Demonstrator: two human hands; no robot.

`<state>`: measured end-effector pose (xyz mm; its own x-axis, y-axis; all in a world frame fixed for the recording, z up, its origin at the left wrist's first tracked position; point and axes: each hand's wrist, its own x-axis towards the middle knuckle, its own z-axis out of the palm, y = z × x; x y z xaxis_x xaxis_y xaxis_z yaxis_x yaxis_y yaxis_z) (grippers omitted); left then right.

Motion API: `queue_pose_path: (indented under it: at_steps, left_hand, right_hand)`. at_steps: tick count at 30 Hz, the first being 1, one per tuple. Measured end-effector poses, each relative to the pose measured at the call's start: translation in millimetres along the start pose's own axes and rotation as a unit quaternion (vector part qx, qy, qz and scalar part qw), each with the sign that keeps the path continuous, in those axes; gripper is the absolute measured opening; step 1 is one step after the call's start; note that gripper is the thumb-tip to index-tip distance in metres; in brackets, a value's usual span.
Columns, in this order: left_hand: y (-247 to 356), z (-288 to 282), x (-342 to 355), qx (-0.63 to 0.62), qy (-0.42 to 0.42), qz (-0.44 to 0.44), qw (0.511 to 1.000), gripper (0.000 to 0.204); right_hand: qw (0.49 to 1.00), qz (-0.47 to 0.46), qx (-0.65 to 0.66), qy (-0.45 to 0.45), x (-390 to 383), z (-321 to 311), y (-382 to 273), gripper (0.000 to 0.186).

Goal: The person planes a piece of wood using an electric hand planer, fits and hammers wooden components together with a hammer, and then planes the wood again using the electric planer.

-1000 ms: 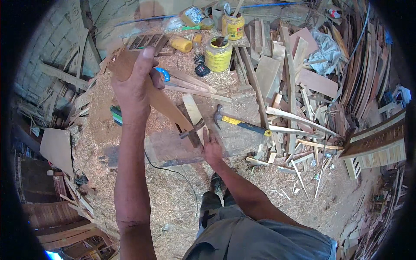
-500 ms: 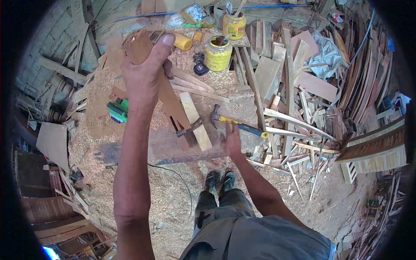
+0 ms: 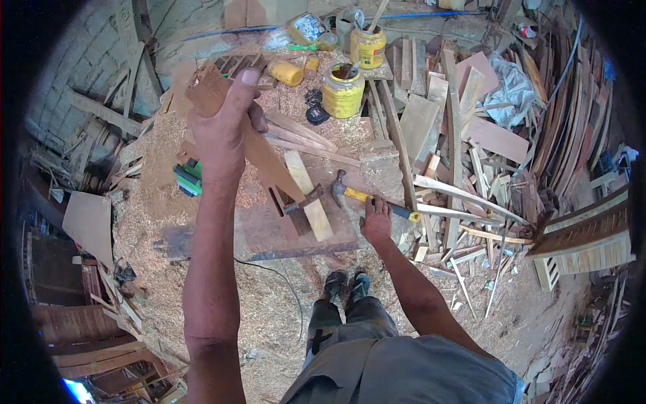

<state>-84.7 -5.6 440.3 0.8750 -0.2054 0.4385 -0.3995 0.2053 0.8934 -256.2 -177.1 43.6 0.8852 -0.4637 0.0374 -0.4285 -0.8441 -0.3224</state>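
Observation:
My left hand (image 3: 222,138) is closed around the upper end of a brown wooden board (image 3: 259,151), which slants up off the low bench. Close to its lower end, a short dark bar (image 3: 304,202) lies across it and a pale wood strip (image 3: 316,214). A slotted brown piece (image 3: 286,214) shows beside the board's lower end. A claw hammer (image 3: 356,194) with a yellow and black handle lies to the right. My right hand (image 3: 377,221) has its fingers bent over the hammer's handle; the fingertips are partly hidden.
Yellow tubs (image 3: 343,97) stand at the back of the shaving-covered bench (image 3: 269,239). A green power tool (image 3: 188,178) sits left of my left forearm. Stacked offcuts (image 3: 420,124) crowd the right, and a black cord (image 3: 286,279) trails on the floor before my feet.
My right hand has shifted slightly right, onto the hammer's handle. The hammer looks unmoved. My left hand keeps hold of the board, and the whole view has shifted slightly.

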Motion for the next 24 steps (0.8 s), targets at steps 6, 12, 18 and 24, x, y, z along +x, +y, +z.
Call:
queue_pose_path:
  at_steps: [6,12,18,24]
  left_hand:
    - [27,7,-1,-0.026,0.093,-0.013,0.995,0.046]
    - [58,-5,-6,0.083,-0.072,0.018,0.994,0.054]
    - [34,-2,-7,-0.013,0.073,0.088,0.993,0.034]
    - [11,-12,-13,0.04,0.095,0.102,0.989,0.027]
  right_hand:
    - [0.995,0.008,-0.027,-0.093,0,-11,-2,0.085]
    - [0.994,0.006,-0.036,-0.1,1,-15,-3,0.087]
    - [0.996,-0.012,-0.036,-0.077,2,-9,2,0.09]
    - [0.995,-0.02,-0.012,-0.093,0,-13,12,0.088]
